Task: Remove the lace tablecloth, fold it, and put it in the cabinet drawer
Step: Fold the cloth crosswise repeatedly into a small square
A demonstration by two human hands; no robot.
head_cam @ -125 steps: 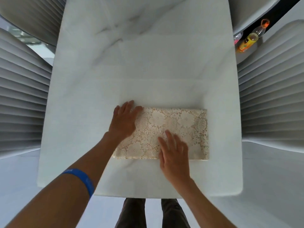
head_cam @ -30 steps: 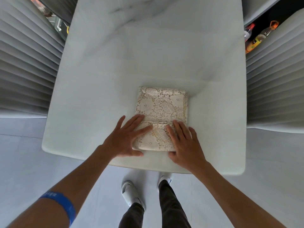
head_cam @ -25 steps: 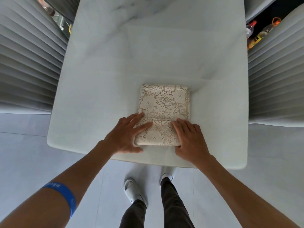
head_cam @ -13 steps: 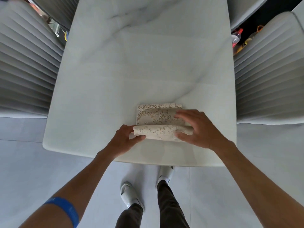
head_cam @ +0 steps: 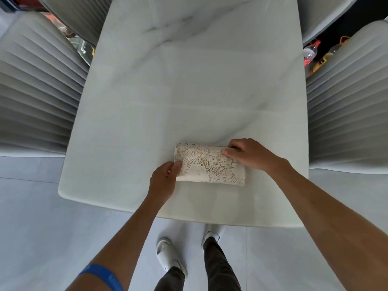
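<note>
The cream lace tablecloth [head_cam: 210, 164] lies folded into a small thick rectangle on the white marble table [head_cam: 189, 80], close to the near edge. My left hand [head_cam: 164, 179] pinches its left end between thumb and fingers. At the far right corner my right hand [head_cam: 247, 153] grips the cloth, fingers curled over the top edge. No cabinet or drawer is in view.
Ribbed grey chairs stand along the left side [head_cam: 35, 85] and the right side [head_cam: 348, 97] of the table. Bottles [head_cam: 310, 53] sit on the floor at the upper right. My legs and white slippers [head_cam: 168, 255] stand just below the table's near edge.
The near half of the cloth has been folded over onto the far half, so the bundle is half as deep. Both hands went from flat on it to gripping its ends.
</note>
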